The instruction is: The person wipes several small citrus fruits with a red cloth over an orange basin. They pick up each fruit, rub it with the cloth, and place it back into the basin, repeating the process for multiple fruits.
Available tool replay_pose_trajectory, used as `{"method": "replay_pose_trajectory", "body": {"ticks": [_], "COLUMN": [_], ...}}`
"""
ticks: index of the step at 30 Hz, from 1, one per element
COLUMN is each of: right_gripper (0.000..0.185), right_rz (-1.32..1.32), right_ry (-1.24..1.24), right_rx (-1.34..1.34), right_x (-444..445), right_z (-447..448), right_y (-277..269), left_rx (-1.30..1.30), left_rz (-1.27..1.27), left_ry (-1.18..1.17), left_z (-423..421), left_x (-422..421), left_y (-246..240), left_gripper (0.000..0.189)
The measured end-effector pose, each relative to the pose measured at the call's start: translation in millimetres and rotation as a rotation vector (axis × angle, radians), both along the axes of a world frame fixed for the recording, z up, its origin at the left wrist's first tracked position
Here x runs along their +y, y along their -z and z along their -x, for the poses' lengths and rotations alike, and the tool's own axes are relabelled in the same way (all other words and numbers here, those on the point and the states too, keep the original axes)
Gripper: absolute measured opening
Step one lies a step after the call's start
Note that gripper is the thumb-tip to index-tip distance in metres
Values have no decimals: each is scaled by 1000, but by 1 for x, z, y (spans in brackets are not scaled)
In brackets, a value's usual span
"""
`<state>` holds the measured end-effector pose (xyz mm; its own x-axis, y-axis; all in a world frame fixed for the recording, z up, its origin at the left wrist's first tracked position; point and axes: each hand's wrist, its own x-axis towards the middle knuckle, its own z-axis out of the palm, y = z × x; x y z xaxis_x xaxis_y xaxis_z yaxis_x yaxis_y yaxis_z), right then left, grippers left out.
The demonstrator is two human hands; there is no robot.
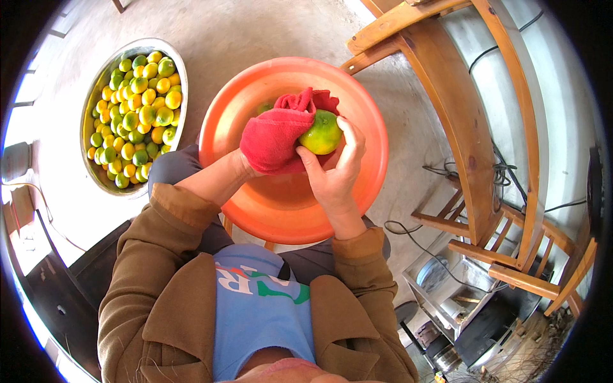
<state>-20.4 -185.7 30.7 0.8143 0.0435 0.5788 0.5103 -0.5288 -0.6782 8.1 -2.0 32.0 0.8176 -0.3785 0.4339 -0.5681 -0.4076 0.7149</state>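
A green-yellow citrus fruit (322, 133) is held above an orange plastic basin (292, 230) in front of my lap. My right hand (337, 160) grips its right side, with the thumb below and the fingers curled around the far edge. Against the fruit's left side presses a red cloth (278, 139). My left hand (250, 163) is wrapped in that cloth, so its fingers are hidden and only the wrist side shows. Behind the cloth, part of another green fruit (264, 108) shows inside the basin.
To the left, a large metal tub (86, 143) holds many green and yellow citrus fruits (139, 115). A wooden bench-like frame (455, 115) stands at the right, with black cables (502, 174) beside it. A metal box (431, 282) with odds and ends sits at the lower right.
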Motion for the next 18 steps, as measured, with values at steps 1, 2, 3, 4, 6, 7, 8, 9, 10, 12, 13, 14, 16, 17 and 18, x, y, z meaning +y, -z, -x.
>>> {"method": "replay_pose_trajectory", "body": {"ticks": [1, 2, 3, 4, 6, 7, 8, 9, 10, 12, 13, 14, 16, 17, 18], "right_gripper": [84, 85, 86, 86, 88, 89, 89, 90, 90, 91, 90, 89, 87, 85, 84], "right_rz": [58, 109, 160, 183, 228, 241, 256, 271, 284, 312, 292, 271, 227, 204, 183], "right_ry": [9, 15, 23, 41, 75, 83, 88, 92, 88, 83, 73, 61, 36, 25, 14], "right_rx": [-3, -22, -41, -34, -15, -12, -5, 1, 9, 26, 30, 34, 37, 37, 38], "right_x": [1, 2, 3, 4, 5, 5, 4, 4, 3, 2, 2, 3, 4, 4, 5], "right_z": [0, 1, 1, 2, 3, 4, 6, 6, 7, 8, 8, 8, 9, 9, 9], "right_y": [0, -1, -2, -3, -4, -5, -6, -6, -7, -7, -7, -8, -9, -9, -11], "left_rx": [35, 133, 227, 322, 544, 672, 750, 827, 856, 988, 1093, 1006, 385, 135, 8], "left_rz": [3, 114, 223, 333, 589, 737, 827, 920, 956, 1079, 1167, 1064, 439, 194, 77], "left_ry": [17, 67, 113, 159, 241, 275, 298, 316, 326, 347, 356, 344, 229, 191, 151], "left_z": [2, 3, 3, 4, 5, 6, 6, 7, 7, 8, 8, 8, 8, 7, 6], "left_x": [1, 2, 3, 4, 4, 4, 2, 1, 0, -2, -1, 1, 6, 8, 11], "left_y": [2, 5, 8, 10, 15, 16, 18, 20, 22, 26, 28, 30, 33, 35, 36], "left_gripper": [64, 66, 68, 69, 70, 70, 69, 69, 68, 66, 65, 63, 59, 60, 62]}}
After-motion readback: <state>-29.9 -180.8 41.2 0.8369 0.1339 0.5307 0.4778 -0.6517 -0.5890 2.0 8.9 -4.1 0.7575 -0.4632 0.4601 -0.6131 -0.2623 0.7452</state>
